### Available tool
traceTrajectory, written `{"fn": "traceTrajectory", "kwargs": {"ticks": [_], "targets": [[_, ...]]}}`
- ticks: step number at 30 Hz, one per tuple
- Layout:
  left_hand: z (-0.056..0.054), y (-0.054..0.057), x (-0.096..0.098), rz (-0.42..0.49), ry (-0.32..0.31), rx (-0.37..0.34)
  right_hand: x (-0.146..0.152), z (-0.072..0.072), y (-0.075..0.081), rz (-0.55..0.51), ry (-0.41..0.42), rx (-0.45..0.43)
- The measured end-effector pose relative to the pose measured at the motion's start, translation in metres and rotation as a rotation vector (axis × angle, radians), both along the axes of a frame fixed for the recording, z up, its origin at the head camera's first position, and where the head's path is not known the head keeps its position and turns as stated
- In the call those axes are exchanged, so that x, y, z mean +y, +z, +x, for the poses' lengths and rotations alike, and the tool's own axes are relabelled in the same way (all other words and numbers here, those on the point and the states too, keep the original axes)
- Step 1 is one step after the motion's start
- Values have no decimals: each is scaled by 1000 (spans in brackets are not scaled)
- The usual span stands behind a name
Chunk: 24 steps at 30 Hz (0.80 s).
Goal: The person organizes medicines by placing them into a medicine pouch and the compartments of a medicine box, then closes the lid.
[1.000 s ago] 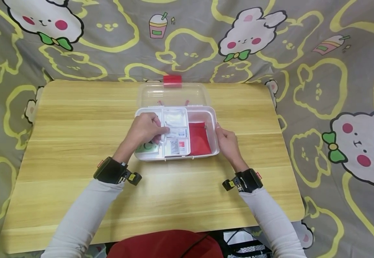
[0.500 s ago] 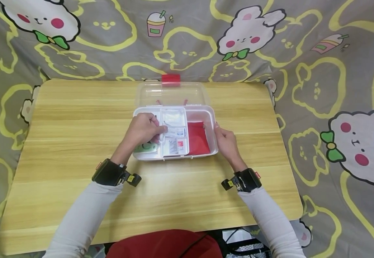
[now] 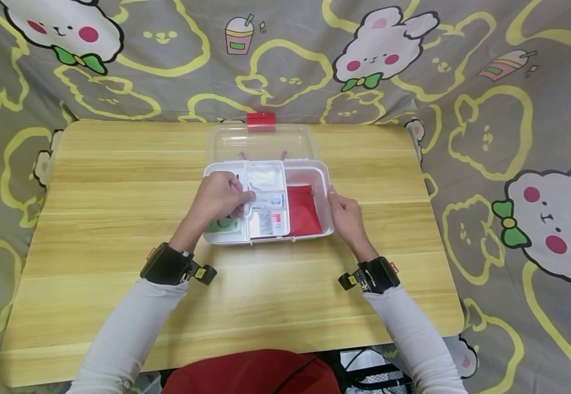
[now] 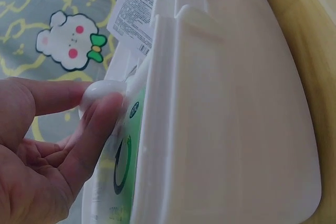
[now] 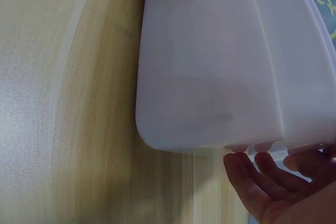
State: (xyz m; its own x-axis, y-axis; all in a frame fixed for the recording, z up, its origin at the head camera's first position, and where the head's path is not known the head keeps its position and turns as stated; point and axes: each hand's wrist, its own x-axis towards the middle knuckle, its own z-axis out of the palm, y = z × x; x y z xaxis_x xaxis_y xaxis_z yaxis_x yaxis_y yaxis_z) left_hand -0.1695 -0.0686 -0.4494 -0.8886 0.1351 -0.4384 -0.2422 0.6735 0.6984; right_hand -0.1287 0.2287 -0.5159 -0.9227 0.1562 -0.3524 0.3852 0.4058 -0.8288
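A clear plastic storage box [image 3: 306, 238] stands on the table with its lid swung back. Inside its left part sits a white divided tray [image 3: 288, 230] holding small packets [image 3: 267, 200] and a green-and-white pack [image 4: 134, 150]. My left hand [image 3: 220, 196] pinches the tray's rounded white handle [image 4: 102, 94] between thumb and finger. My right hand [image 3: 346, 216] rests its fingertips [image 5: 239, 169] against the outside of the box's right end wall. A red pouch [image 3: 304, 212] lies in the box, right of the tray.
The transparent lid [image 3: 265, 143] with its red latch [image 3: 261, 121] lies back toward the patterned curtain [image 3: 167, 65]. A wooden table [image 3: 275, 306] carries the box. A printed white card [image 4: 134, 14] pokes up from the tray.
Both hands keep their places at the tray handle and the box's right end. The whole head view shifts only slightly.
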Motion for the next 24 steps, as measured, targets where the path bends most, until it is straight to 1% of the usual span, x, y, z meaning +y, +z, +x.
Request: {"fn": "traceTrajectory", "kwargs": {"ticks": [11, 18, 24], "targets": [[-1, -1, 0, -6, 9, -38, 0, 0, 1, -3, 4, 3], [1, -1, 2, 9, 17, -26, -1, 1, -1, 34, -8, 46], [4, -3, 4, -5, 17, -5, -2, 2, -4, 48, -21, 58]]}}
